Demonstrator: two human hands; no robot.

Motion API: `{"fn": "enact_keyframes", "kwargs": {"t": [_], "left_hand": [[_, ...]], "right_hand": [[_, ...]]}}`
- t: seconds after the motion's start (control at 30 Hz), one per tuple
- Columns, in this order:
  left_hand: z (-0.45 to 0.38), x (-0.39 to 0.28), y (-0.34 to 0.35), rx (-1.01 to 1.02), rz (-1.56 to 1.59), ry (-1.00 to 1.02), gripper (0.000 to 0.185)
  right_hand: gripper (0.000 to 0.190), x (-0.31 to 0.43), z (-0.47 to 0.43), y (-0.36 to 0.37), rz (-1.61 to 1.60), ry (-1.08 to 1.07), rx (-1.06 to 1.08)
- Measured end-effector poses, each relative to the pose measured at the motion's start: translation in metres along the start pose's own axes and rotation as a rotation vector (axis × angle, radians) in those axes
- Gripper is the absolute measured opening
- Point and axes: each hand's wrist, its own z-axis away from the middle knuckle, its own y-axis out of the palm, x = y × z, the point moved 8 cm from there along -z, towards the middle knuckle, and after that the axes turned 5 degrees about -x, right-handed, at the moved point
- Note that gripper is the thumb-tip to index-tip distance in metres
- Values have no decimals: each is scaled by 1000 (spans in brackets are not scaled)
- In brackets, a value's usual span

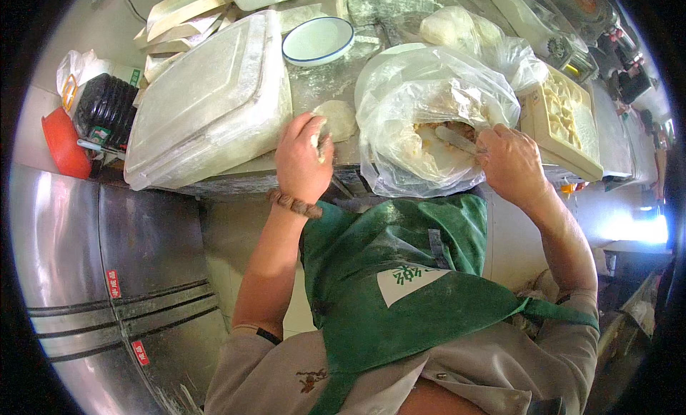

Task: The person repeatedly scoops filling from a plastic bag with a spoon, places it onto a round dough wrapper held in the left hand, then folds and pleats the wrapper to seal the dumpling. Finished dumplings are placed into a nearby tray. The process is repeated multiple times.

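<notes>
My left hand is curled around a piece of pale dough, partly hidden by the fingers. Just beyond it, a pale, floury stack of flat dough rounds lies on the worktop. In my right hand is the handle end of a flat spreading tool. Its blade reaches into brownish chopped filling inside a clear plastic bag. The bag lines a wide bowl, of which only a pale rim shows through.
A large lidded plastic box stands left of my left hand. Beyond the dough is a white enamel bowl with a blue rim. A tray of shaped dumplings sits at right. A steel cabinet stands at lower left.
</notes>
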Motion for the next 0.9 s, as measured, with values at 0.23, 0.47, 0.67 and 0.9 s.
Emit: {"fn": "enact_keyframes", "kwargs": {"t": [0.23,0.47,0.67,0.9], "left_hand": [[-22,-10,19,158,-74,106,25],[-33,-4,24,153,-59,64,15],[-30,12,16,20,210,-199,14],[-1,-28,-5,-262,1341,-790,29]], "right_hand": [[15,-2,21,-19,-401,283,-49],[13,11,36,-21,-948,342,-68],[17,26,37,-10,-1284,345,2],[17,53,28,4,-1680,406,-52]]}}
